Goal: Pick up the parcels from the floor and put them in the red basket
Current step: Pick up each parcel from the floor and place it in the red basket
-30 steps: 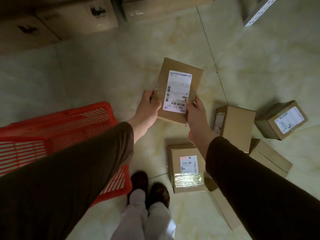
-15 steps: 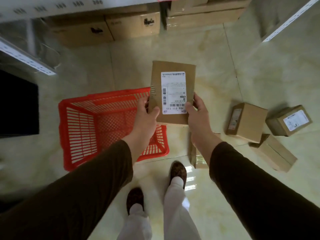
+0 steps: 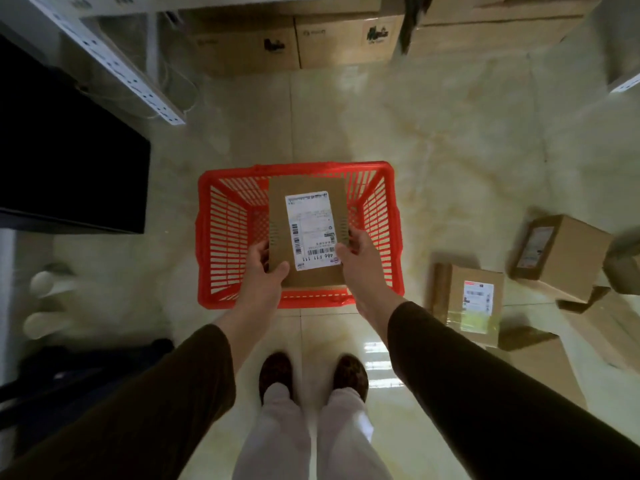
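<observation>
A flat brown cardboard parcel point(image 3: 277, 202) with a white shipping label is held level above the open red basket point(image 3: 221, 237), which stands on the floor straight ahead of my feet. My left hand point(image 3: 263, 271) grips the parcel's near left corner and my right hand point(image 3: 360, 258) grips its near right edge. Several more cardboard parcels lie on the floor to the right: one with a label and tape point(image 3: 474, 299), one on its side point(image 3: 561, 254), and others partly cut off at the right edge.
Large cardboard boxes point(image 3: 294, 46) line the far wall. A white metal shelf rail point(image 3: 114, 64) and a dark panel point(image 3: 69, 161) stand at the left. Pale rounded objects point(image 3: 48, 299) and dark things lie at the lower left. The floor is glossy tile.
The view has swung left, so the red basket is now straight ahead. Both hands have carried the parcel from beside the basket to directly over it, and lower.
</observation>
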